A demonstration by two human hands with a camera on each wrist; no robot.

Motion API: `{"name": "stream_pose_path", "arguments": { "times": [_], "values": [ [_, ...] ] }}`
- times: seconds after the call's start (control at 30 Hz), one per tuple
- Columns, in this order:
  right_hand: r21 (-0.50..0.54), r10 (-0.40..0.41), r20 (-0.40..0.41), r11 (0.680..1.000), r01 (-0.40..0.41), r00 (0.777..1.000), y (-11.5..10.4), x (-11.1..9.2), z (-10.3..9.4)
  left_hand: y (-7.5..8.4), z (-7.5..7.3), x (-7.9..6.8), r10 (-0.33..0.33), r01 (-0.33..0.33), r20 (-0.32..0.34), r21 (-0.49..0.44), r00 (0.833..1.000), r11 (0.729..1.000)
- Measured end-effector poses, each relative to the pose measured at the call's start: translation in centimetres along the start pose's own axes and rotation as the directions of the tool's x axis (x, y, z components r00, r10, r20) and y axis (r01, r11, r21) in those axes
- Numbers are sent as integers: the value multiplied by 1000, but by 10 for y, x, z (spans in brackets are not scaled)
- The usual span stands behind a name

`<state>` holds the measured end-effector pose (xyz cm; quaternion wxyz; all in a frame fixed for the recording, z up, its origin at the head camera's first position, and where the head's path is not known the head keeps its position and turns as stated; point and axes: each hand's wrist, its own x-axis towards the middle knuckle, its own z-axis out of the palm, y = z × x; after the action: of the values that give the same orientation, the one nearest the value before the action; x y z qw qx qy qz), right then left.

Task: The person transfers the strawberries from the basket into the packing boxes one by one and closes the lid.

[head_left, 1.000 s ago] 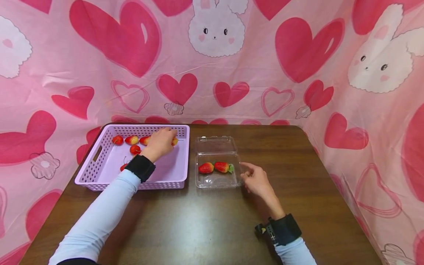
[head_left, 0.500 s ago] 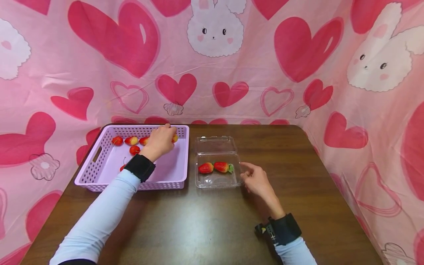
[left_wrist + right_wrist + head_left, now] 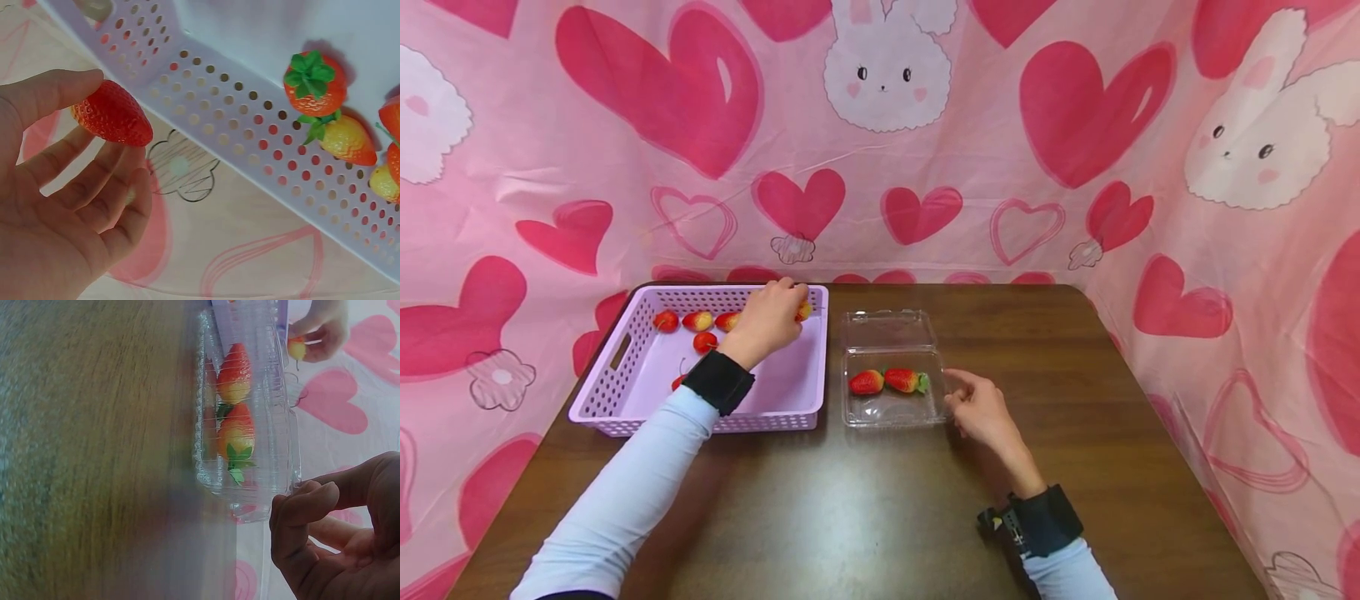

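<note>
My left hand (image 3: 766, 321) is over the back right of a lilac perforated basket (image 3: 822, 358). Between thumb and fingers it pinches a red strawberry (image 3: 115, 115) with a yellow end; in the head view the hand hides most of it. My right hand (image 3: 981, 408) is at the right side of an open clear plastic clamshell (image 3: 891, 410). Thumb and index finger grip its rim in the right wrist view. Two strawberries lie end to end inside the clamshell, one (image 3: 867, 382) at left and one (image 3: 902, 380) with green leaves at right.
Several fruits remain in the basket: a round red one (image 3: 666, 321), a red-and-yellow strawberry (image 3: 697, 322) and a cherry (image 3: 705, 342) among them. A brown wooden table (image 3: 850, 517) bears everything. Pink heart-patterned cloth (image 3: 917, 150) hangs around it.
My left hand has shifted slightly to the right with the strawberry. The right hand and the clamshell have stayed in place.
</note>
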<state>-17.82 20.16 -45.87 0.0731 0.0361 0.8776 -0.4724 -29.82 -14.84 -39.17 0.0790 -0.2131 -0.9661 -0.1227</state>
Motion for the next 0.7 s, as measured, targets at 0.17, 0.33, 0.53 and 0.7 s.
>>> {"name": "stream_pose_path", "arguments": {
  "times": [0.17, 0.33, 0.53, 0.7],
  "values": [
    [0, -10, -3, 1000, 10, 1000, -1, 0, 1, 7, -2, 0, 40, -39, -45, 12, 998, 999],
    [-2, -7, -1, 1000, 7, 1000, 1, 1, 1, 13, -2, 1, 67, -66, -61, 19, 996, 998],
    [-4, -2, 7, 1000, 2, 1000, 0, 2, 1, 22, -3, 1, 90, -90, -70, 8, 993, 996],
    [-6, -10, 6, 1000, 10, 1000, 1, 2, 1, 29, -1, 1, 119, -121, -66, -30, 991, 992]
  ]
}}
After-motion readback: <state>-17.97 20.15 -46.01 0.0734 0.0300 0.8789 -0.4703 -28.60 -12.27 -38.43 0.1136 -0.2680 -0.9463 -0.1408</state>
